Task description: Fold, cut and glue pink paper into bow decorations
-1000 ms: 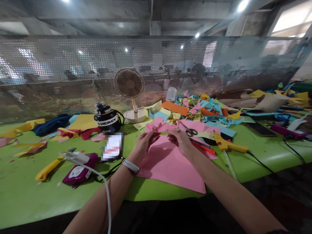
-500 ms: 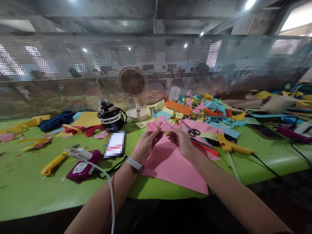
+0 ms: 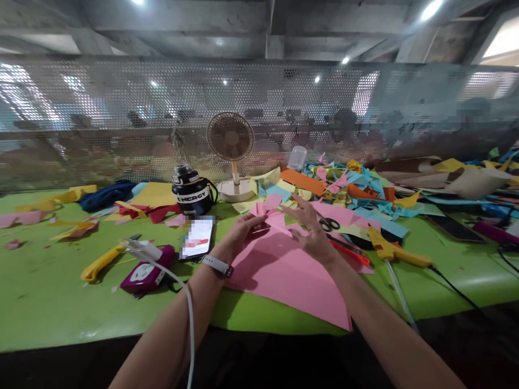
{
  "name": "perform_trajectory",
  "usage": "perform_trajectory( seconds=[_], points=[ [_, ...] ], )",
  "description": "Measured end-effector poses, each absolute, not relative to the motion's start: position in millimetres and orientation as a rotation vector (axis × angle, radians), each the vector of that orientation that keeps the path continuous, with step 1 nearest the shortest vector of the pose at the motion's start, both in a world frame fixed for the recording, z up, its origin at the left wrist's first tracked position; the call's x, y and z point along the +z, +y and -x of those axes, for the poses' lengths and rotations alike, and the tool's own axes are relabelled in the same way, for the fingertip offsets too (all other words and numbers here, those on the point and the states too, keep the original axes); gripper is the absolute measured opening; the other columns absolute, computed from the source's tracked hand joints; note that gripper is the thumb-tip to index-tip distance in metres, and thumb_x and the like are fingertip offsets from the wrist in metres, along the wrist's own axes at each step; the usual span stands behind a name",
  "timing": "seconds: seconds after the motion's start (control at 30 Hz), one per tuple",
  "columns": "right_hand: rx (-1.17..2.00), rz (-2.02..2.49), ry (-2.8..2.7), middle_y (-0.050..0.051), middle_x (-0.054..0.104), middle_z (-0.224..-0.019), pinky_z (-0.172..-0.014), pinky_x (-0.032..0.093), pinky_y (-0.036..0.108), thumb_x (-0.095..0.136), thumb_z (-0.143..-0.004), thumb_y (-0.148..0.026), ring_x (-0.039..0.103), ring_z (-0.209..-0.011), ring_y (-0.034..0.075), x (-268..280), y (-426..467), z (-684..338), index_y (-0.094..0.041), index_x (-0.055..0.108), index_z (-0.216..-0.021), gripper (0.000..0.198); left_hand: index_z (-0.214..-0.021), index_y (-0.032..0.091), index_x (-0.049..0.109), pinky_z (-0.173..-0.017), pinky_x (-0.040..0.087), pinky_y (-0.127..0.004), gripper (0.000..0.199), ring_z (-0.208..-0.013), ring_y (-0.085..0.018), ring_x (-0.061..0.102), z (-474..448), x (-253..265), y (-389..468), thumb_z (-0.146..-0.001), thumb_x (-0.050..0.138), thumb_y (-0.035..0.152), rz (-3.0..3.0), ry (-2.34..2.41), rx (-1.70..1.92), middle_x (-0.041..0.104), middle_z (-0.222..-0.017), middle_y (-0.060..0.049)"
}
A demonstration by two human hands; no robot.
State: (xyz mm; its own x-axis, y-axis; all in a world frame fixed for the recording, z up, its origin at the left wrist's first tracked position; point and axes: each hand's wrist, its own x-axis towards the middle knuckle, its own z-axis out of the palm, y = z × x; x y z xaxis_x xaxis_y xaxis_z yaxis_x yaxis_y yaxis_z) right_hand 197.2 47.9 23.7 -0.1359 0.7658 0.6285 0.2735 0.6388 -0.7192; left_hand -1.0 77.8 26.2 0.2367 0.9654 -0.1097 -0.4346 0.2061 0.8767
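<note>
A folded piece of pink paper (image 3: 272,212), bow-like in shape, is held at its left side by my left hand (image 3: 242,233), whose fingers close on it. My right hand (image 3: 310,231) is just right of the paper, fingers spread and apart from it. Beneath both hands lies a large pink sheet (image 3: 290,275) on the green table (image 3: 227,319). Black-handled scissors (image 3: 329,223) rest on more pink paper behind my right hand. To the right, a red tool (image 3: 352,254) lies near a yellow glue gun (image 3: 399,253).
A black bottle (image 3: 191,192) and a small fan (image 3: 231,138) stand at the back. Left are a lit phone (image 3: 198,237), a purple power strip (image 3: 148,270) and a yellow-handled cutter (image 3: 101,263). Colored scraps (image 3: 365,183) pile up at back right. A white cable (image 3: 190,319) crosses my left forearm.
My right hand has let go of the folded pink paper's right side and its fingers have spread. The paper now tilts in my left hand. The view has shifted slightly left.
</note>
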Motion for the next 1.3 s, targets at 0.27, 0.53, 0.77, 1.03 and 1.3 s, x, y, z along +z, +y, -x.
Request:
perform_trajectory(
  seconds=[0.27, 0.53, 0.77, 1.03, 1.3],
  points=[
    [0.434, 0.756, -2.11, -0.007, 0.033, -0.154, -0.118, 0.016, 0.05, 0.064, -0.084, -0.021, 0.015, -0.147, 0.026, 17.0, 46.5, -195.9, -0.038, 0.075, -0.1, 0.026, -0.066, 0.015, 0.06, -0.057, 0.055, -0.02, 0.034, -0.054, -0.009, 0.061, 0.4, 20.7, 79.4, -0.054, 0.09, 0.02, -0.911, 0.792, 0.967, 0.062, -0.061, 0.002],
    [0.638, 0.821, -2.128, -0.005, 0.037, -0.152, -0.118, 0.005, 0.053, 0.064, -0.085, -0.045, 0.015, -0.147, 0.028, 24.1, 45.1, -200.8, -0.039, 0.074, -0.102, 0.021, -0.072, 0.014, 0.059, -0.065, 0.053, -0.022, 0.033, -0.06, -0.008, 0.062, 0.9, 20.1, 78.9, -0.058, 0.089, 0.02, -0.962, 0.791, 0.886, 0.065, -0.071, 0.0],
    [0.708, 0.868, -2.051, -0.003, 0.035, -0.154, -0.118, -0.001, 0.052, 0.063, -0.078, -0.062, 0.008, -0.148, 0.028, 23.4, 44.5, -198.3, -0.035, 0.078, -0.092, 0.034, -0.067, 0.013, 0.061, -0.056, 0.048, -0.019, 0.039, -0.051, -0.006, 0.056, -3.9, 20.3, 77.4, -0.05, 0.092, 0.031, -0.99, 0.751, 0.938, 0.059, -0.056, 0.005],
    [0.664, 1.016, -1.925, 0.001, 0.025, -0.158, -0.117, 0.007, 0.053, 0.054, -0.086, -0.06, 0.004, -0.148, 0.029, 26.2, 39.1, -193.2, -0.023, 0.074, -0.076, 0.044, -0.062, 0.014, 0.062, -0.065, 0.054, -0.022, 0.038, -0.057, -0.008, 0.061, -12.2, 25.9, 67.4, -0.048, 0.092, 0.033, -0.939, 0.663, 1.071, 0.066, -0.062, 0.002],
    [0.486, 0.993, -1.792, 0.008, 0.056, -0.133, -0.11, 0.03, 0.046, 0.06, -0.085, -0.046, 0.042, -0.131, 0.028, 20.6, 42.1, -188.8, -0.022, 0.069, -0.068, 0.031, -0.075, 0.013, 0.069, -0.07, 0.056, -0.027, 0.036, -0.062, -0.011, 0.065, -17.4, 27.3, 63.1, -0.054, 0.091, 0.032, -0.884, 0.571, 1.089, 0.069, -0.066, 0.0]
  ],
)
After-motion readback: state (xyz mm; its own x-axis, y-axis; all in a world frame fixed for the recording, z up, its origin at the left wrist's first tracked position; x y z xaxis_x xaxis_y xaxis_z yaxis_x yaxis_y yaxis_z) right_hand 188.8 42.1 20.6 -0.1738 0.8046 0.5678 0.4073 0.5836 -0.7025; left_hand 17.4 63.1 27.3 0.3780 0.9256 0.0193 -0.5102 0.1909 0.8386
